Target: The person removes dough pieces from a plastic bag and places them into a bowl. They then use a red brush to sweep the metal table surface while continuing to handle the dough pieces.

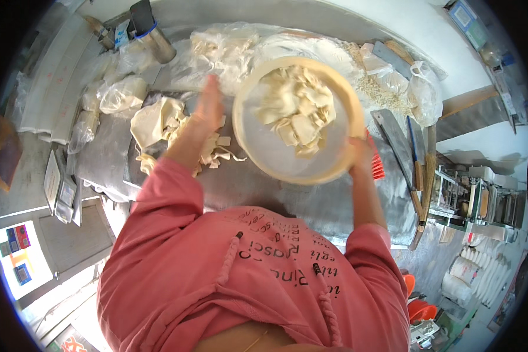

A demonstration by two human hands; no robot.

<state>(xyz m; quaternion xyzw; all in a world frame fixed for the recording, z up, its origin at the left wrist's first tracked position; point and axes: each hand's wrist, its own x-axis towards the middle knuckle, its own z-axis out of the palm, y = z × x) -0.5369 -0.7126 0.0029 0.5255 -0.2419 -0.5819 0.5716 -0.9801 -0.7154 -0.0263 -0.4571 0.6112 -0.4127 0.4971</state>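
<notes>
My right hand (pixel 361 154) grips the right rim of a round flour sieve (pixel 243 145) and holds it tilted above the metal worktop (pixel 290 202). Pale cut dough pieces (pixel 306 127) lie in a loose heap on the mesh, blurred at the heap's left side. My left hand (pixel 210 103) is raised just left of the sieve, apart from its rim, fingers stretched out and holding nothing. Below and left of that hand, dough scraps (pixel 156 123) lie on the worktop, partly hidden by my forearm. A red ridged object (pixel 375 158) shows behind my right hand.
Behind the sieve are spread flour (pixel 299 46) and a bagged pile of dough sheets (pixel 222 53). A long-bladed knife (pixel 394 141) and a straw brush (pixel 430 176) line the right edge. Plastic bags (pixel 123 94) and a metal canister (pixel 158 46) stand at the left back.
</notes>
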